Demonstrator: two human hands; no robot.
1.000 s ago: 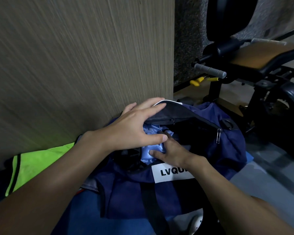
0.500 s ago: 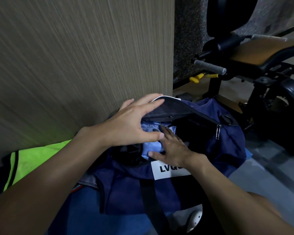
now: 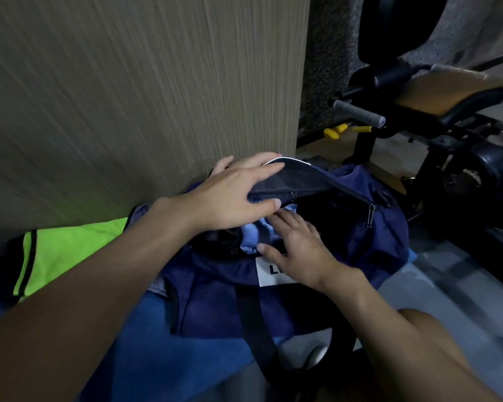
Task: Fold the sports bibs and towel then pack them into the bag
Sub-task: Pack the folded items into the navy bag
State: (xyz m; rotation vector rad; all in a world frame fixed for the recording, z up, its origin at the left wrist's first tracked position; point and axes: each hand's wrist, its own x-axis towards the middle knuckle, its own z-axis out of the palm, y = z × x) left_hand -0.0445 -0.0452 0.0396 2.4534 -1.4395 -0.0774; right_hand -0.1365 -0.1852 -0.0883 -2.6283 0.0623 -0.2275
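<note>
A navy duffel bag (image 3: 384, 245) lies open on the floor against a wooden panel. My left hand (image 3: 230, 198) grips the bag's top flap (image 3: 299, 175), thumb under it and fingers over it, holding the opening up. Inside the opening sits a light blue folded cloth (image 3: 254, 235). My right hand (image 3: 299, 248) lies flat on that cloth with fingers straight, pressing it down, and it covers part of the bag's white label (image 3: 266, 275). A neon green bib (image 3: 67, 250) with black trim lies on the floor to the left of the bag.
The wooden panel (image 3: 128, 97) stands directly behind the bag. A black exercise bench (image 3: 447, 97) with a grey handle (image 3: 357, 113) stands at the right. A blue mat (image 3: 163, 338) lies under the bag, with grey floor (image 3: 453, 309) at the right.
My right hand went from pinching the blue cloth to lying flat on it, sliding forward into the opening. My left hand lowered the flap slightly, with its thumb now under the flap.
</note>
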